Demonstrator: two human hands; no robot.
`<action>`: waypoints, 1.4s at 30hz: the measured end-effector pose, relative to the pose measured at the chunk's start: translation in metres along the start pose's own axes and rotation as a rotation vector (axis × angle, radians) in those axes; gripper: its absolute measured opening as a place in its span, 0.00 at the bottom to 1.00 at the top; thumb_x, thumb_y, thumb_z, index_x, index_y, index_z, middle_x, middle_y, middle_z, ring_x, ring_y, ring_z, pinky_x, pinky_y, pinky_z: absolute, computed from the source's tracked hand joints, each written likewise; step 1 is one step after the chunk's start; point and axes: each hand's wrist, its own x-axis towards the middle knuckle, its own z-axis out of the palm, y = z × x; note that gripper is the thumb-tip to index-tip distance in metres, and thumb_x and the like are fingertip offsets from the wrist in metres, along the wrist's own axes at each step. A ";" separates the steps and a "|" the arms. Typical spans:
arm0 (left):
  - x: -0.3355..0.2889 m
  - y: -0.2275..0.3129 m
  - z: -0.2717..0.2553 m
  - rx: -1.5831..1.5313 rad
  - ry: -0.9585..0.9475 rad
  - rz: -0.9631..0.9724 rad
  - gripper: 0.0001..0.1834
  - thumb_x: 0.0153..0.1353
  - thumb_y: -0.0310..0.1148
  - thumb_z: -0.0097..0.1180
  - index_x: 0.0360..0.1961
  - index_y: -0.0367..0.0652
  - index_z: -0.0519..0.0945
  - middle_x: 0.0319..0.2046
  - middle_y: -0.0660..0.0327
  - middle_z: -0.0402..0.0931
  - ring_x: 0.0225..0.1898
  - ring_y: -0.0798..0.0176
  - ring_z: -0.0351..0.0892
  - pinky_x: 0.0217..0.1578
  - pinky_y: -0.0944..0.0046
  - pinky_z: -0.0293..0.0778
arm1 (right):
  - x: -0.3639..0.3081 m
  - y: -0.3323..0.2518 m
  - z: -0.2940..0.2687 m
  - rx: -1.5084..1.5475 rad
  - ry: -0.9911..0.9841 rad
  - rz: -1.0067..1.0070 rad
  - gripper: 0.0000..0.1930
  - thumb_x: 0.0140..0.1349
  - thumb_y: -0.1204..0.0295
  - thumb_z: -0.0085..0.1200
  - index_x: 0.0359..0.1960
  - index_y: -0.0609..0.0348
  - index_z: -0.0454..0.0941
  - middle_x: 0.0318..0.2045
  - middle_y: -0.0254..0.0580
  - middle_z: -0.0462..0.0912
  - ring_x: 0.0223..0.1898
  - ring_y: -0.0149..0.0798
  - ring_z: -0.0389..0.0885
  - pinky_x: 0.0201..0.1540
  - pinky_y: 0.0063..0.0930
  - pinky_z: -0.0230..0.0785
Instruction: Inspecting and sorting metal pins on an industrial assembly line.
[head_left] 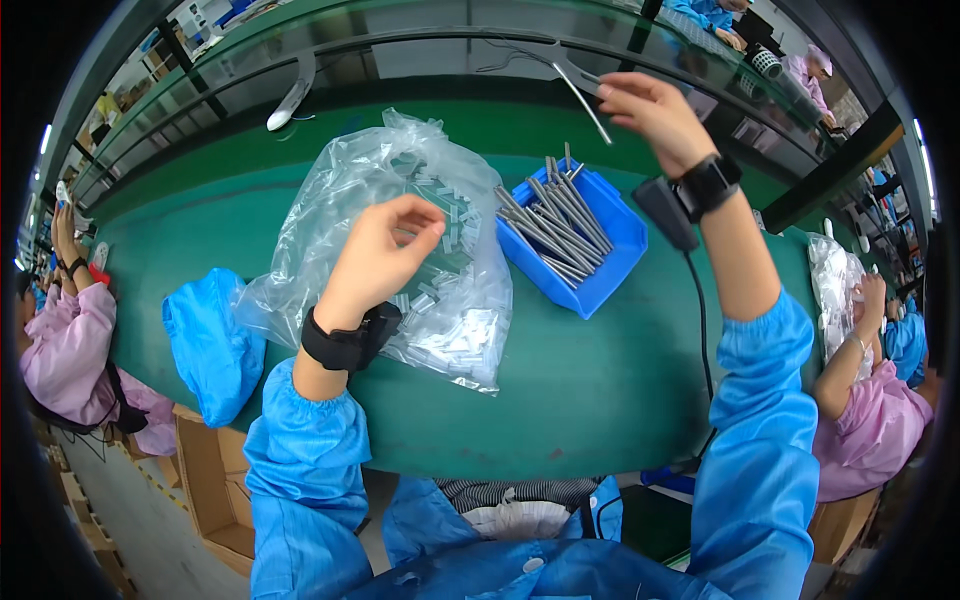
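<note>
My left hand (385,245) is above an open clear plastic bag (335,190), its fingers curled and the thumb tip close to the index finger. Whatever may be between them is too small to make out. Inside the bag lie many short clear tube pieces (465,335). My right hand (655,115) is raised at the far right, fingers pinched together beside a slim pale rod-like piece (583,103) that hangs slanted. What the fingertips grip is unclear. Between and below the hands, a blue plastic bin (625,250) holds several thin metal rods (560,225).
Left of the bag rests a blue cloth bundle (215,340) at the edge of the green table (560,400). A white corded device (290,105) is near the back rail. A black cable hangs by my right wrist. People in pink work on both sides; a cardboard box (205,470) stands below.
</note>
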 end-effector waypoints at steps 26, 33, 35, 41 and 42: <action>-0.006 0.006 0.002 -0.143 -0.077 0.188 0.09 0.55 0.20 0.56 0.39 0.33 0.75 0.35 0.60 0.76 0.38 0.68 0.76 0.42 0.69 0.73 | -0.098 0.015 0.054 -0.505 -0.412 -0.005 0.07 0.53 0.74 0.57 0.29 0.66 0.77 0.24 0.48 0.79 0.28 0.45 0.79 0.33 0.34 0.70; -0.012 0.025 0.007 -0.441 0.046 0.263 0.15 0.53 0.16 0.60 0.42 0.33 0.74 0.38 0.57 0.75 0.42 0.65 0.77 0.44 0.67 0.74 | -0.116 -0.032 0.057 -0.349 -0.226 -0.343 0.05 0.56 0.78 0.53 0.32 0.66 0.74 0.27 0.49 0.78 0.31 0.50 0.77 0.35 0.35 0.69; -0.013 0.027 0.007 -0.440 0.065 0.268 0.15 0.52 0.16 0.60 0.42 0.33 0.74 0.38 0.56 0.76 0.42 0.64 0.78 0.44 0.66 0.74 | -0.122 -0.039 0.061 -0.403 -0.217 -0.443 0.05 0.55 0.78 0.53 0.32 0.65 0.73 0.29 0.48 0.76 0.33 0.50 0.75 0.36 0.36 0.68; -0.015 0.032 0.008 -0.441 0.078 0.292 0.15 0.52 0.15 0.59 0.42 0.32 0.73 0.37 0.55 0.76 0.42 0.63 0.78 0.45 0.66 0.75 | -0.126 -0.039 0.062 -0.479 -0.159 -0.546 0.05 0.54 0.77 0.55 0.31 0.64 0.74 0.28 0.46 0.75 0.33 0.49 0.74 0.35 0.38 0.68; -0.014 0.031 0.008 -0.440 0.079 0.299 0.15 0.52 0.15 0.59 0.42 0.32 0.73 0.37 0.55 0.76 0.42 0.63 0.78 0.45 0.66 0.75 | -0.126 -0.039 0.062 -0.484 -0.158 -0.544 0.05 0.53 0.78 0.55 0.31 0.64 0.74 0.28 0.46 0.75 0.33 0.49 0.74 0.35 0.38 0.68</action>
